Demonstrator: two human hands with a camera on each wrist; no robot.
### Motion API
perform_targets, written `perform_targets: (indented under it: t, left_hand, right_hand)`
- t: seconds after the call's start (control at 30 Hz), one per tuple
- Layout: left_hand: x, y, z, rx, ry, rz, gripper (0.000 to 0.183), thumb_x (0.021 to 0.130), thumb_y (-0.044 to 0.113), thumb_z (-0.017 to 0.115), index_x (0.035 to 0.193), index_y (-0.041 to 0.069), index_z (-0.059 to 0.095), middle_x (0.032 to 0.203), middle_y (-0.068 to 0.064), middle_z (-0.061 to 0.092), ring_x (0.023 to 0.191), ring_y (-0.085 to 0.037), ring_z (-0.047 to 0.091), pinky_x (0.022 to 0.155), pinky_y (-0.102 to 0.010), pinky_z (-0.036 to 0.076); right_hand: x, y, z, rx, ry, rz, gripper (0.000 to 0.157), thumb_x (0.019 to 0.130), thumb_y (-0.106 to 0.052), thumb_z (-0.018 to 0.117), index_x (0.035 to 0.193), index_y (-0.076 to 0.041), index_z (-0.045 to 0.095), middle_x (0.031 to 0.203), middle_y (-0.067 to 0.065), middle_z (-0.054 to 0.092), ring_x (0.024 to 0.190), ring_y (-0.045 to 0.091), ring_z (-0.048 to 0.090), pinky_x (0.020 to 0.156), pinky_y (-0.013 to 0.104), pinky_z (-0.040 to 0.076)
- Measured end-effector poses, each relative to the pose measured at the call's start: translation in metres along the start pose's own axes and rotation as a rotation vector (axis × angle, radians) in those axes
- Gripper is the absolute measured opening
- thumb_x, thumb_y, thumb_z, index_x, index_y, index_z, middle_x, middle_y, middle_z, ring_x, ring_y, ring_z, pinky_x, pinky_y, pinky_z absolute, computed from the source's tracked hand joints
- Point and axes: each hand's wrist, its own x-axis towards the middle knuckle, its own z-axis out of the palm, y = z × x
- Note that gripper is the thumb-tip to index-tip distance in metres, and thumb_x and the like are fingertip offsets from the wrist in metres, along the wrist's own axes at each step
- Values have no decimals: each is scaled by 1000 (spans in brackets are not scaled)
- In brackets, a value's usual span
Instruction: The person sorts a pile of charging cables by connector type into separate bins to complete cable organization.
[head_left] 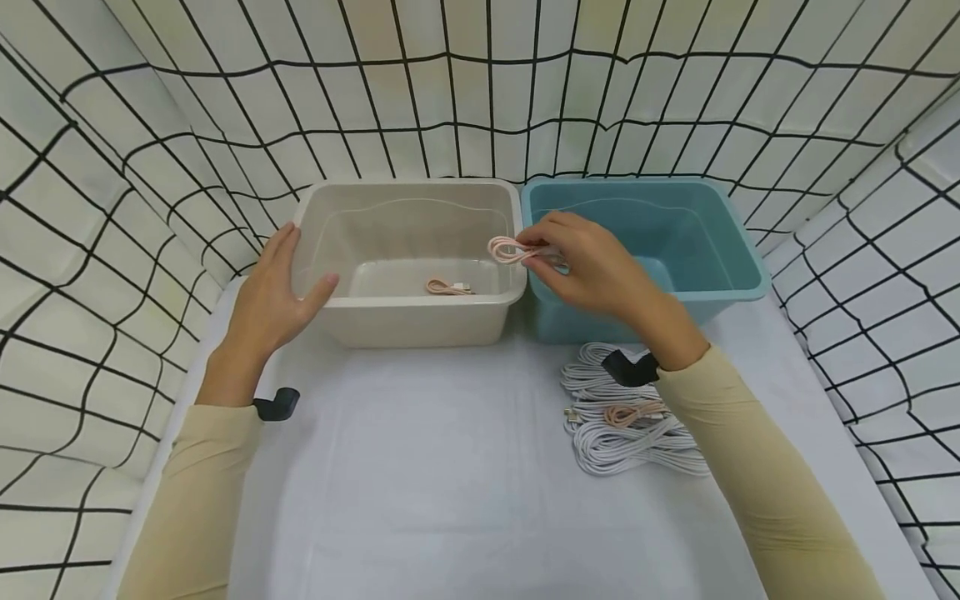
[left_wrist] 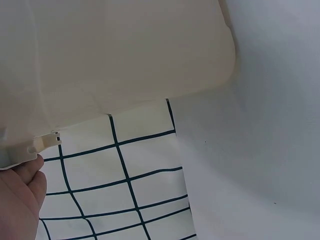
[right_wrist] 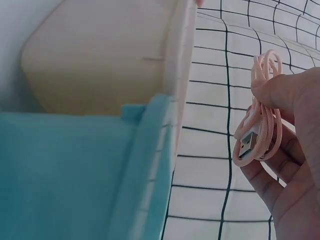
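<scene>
With your right hand (head_left: 581, 260) you are pinching the coiled pink cable (right_wrist: 264, 122) over the right rim of the beige rectangular plastic bin (head_left: 412, 325), long axis crossing it, loop pointing inward from the fingers, while your left hand (head_left: 264, 307), fingers straightened, is touching the bin's left end.
</scene>
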Motion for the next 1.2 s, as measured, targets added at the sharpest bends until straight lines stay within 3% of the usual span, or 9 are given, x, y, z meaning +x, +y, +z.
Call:
perform_targets:
  t: [0.37,0.63,0.87,1.0,1.2]
  left_hand:
    - [6,4,4,-12,-5,11,91,99,54,56,167,3,25,173,-18,24,145,-54,41,110,-76,36]
    - [4,2,6,-13,-18,6,91,99,54,55,167,3,24,174,-18,23,145,-55,41,110,-76,36]
    - [3,-1,-1,-5,-15,-18,89,100,52,54,168,3,23,175,-16,21,146,-55,40,110,-77,35]
    - [2,1,1,-36,-13,-15,89,100,52,55,168,3,24,175,-16,21,146,-56,39,111,-77,34]
    - [4,0,1,-20,5,-5,88,100,51,55,167,2,25,174,-18,23,146,-55,40,110,-77,36]
  right_hand:
    - [44,-5,4,42,-100,-47,24,102,-14,68,124,-4,73,117,9,73,105,21,66,93,39,54]
    - [73,-4,21,68,-163,-12,25,102,-14,70,123,-3,73,119,8,74,111,20,68,99,37,53]
    - [108,-14,24,-6,-156,-7,44,103,-25,71,141,-5,65,137,8,68,126,21,62,109,35,48]
    - [103,-21,18,-35,-156,-6,44,104,-26,69,143,-7,64,141,8,65,127,23,61,109,38,48]
    - [66,-26,8,-17,-197,-4,36,105,-21,66,139,-9,68,136,6,65,117,21,64,99,37,52]
